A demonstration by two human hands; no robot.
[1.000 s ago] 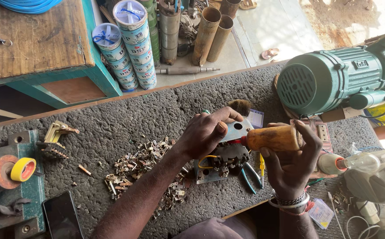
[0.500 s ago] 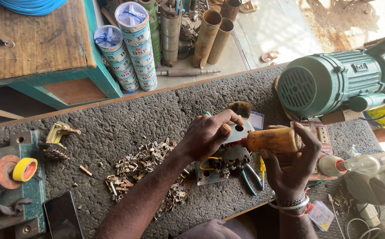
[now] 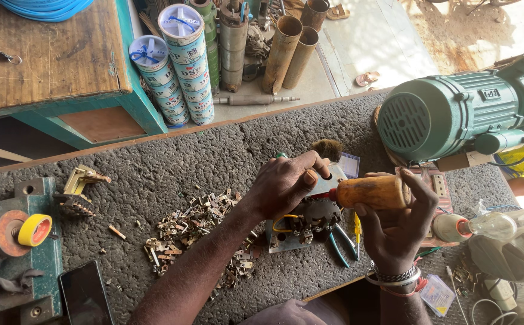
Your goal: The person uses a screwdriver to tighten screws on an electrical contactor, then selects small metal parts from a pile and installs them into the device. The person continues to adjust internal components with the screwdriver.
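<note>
My right hand (image 3: 394, 225) grips the round wooden handle of a screwdriver (image 3: 373, 192), held level and pointing left. My left hand (image 3: 286, 183) is closed over a small grey metal part (image 3: 329, 180) at the screwdriver's tip; the tip itself is hidden by my fingers. Just below both hands lies a metal switch assembly (image 3: 301, 225) with a yellow wire. Blue-handled pliers (image 3: 340, 244) lie beside it on the grey rough bench top (image 3: 153, 162).
A pile of small metal contacts (image 3: 189, 225) lies left of my hands. A green electric motor (image 3: 454, 114) stands at the right. A phone (image 3: 84, 295), a yellow tape roll (image 3: 35, 230), a light bulb (image 3: 484, 225), stacked tape rolls (image 3: 186, 54) and pipes (image 3: 280, 51) surround the bench.
My left hand has closed further over the metal part at the screwdriver tip. The right hand keeps its grip on the handle and has barely moved.
</note>
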